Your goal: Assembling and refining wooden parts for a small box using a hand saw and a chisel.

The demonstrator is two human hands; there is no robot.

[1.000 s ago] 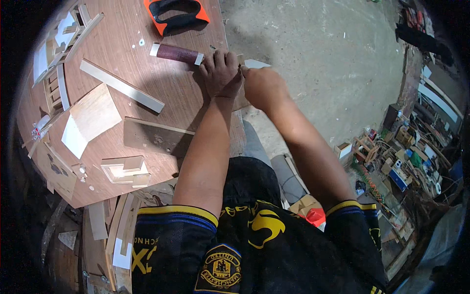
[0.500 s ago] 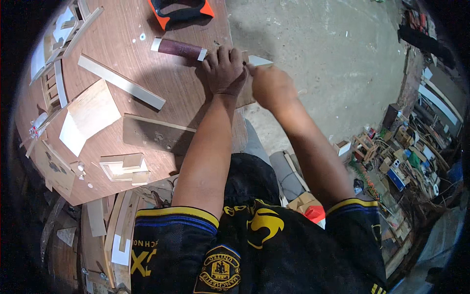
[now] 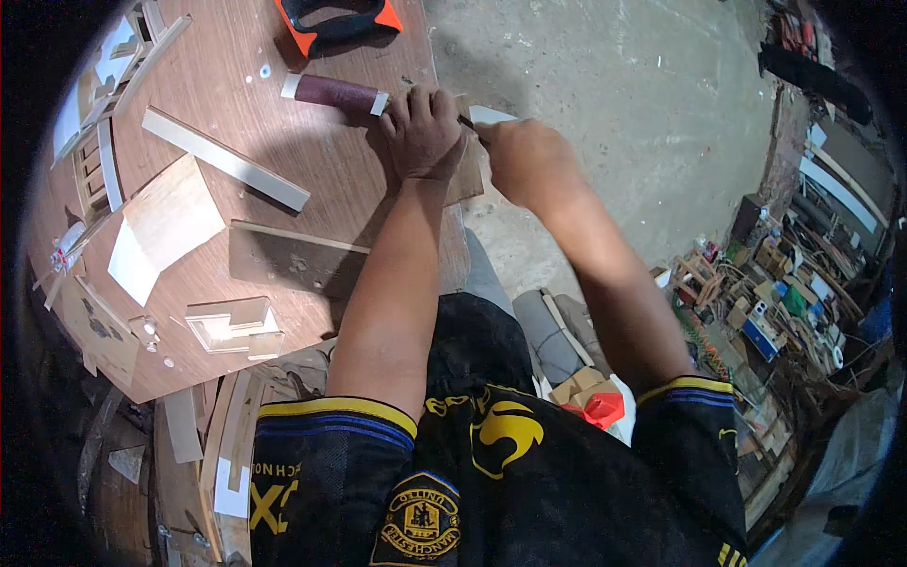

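Observation:
My left hand [image 3: 425,132] lies near the table's [image 3: 203,246] right edge, fingers curled down over a wooden piece [image 3: 465,180] that is mostly hidden under it. My right hand [image 3: 529,165], slightly blurred, is closed just beyond the edge on a thin dark tool [image 3: 470,124], whose kind I cannot make out. A white piece [image 3: 491,114] sticks out past the edge behind my right hand. Left of my fingers lies a block wrapped in maroon sandpaper [image 3: 331,93], pale at both ends. An orange-and-black saw handle [image 3: 337,26] lies above it.
Pale wooden strips [image 3: 227,159], a bent light panel [image 3: 165,231], a brown board [image 3: 293,255] and small joined pieces [image 3: 231,326] lie on the table's left part. Beside the concrete floor [image 3: 642,142], a heap of tools and scraps [image 3: 775,293] fills the right side.
My right hand has moved a little away from my body and to the right, blurring in motion. My left hand stays on the piece at the edge, while the whole view has shifted slightly.

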